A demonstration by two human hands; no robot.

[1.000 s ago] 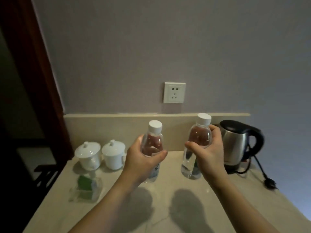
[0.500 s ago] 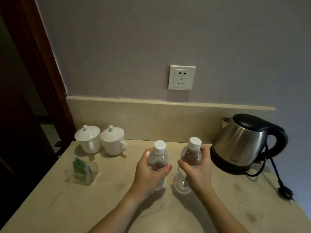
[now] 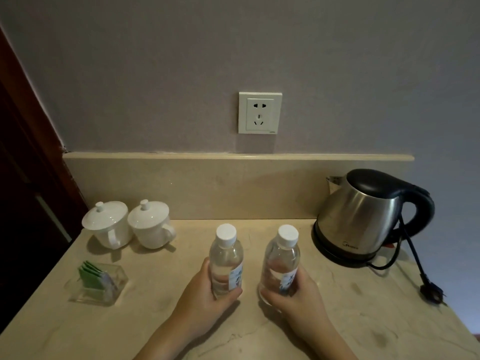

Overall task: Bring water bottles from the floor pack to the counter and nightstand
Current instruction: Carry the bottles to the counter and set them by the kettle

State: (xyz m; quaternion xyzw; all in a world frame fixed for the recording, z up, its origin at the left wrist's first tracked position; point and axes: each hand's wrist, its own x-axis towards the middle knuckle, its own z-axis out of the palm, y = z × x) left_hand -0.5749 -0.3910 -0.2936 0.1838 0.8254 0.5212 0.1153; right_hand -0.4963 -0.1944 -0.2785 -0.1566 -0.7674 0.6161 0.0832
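Two clear water bottles with white caps stand upright, side by side, on the beige stone counter (image 3: 181, 261). My left hand (image 3: 205, 300) is wrapped around the lower part of the left bottle (image 3: 226, 258). My right hand (image 3: 298, 297) grips the base of the right bottle (image 3: 281, 261). Both bottle bottoms appear to rest on the counter top, though my fingers hide the contact. The floor pack and the nightstand are out of view.
A steel electric kettle (image 3: 363, 216) with a black cord and loose plug (image 3: 431, 292) sits at the right. Two lidded white cups (image 3: 130, 224) stand at the back left, a clear holder of green sachets (image 3: 98, 281) in front of them. A wall socket (image 3: 259, 113) is above.
Both hands lowered the bottles from mid-air down onto the counter and slid down to grip them near the base. The bottles now stand a little further apart.
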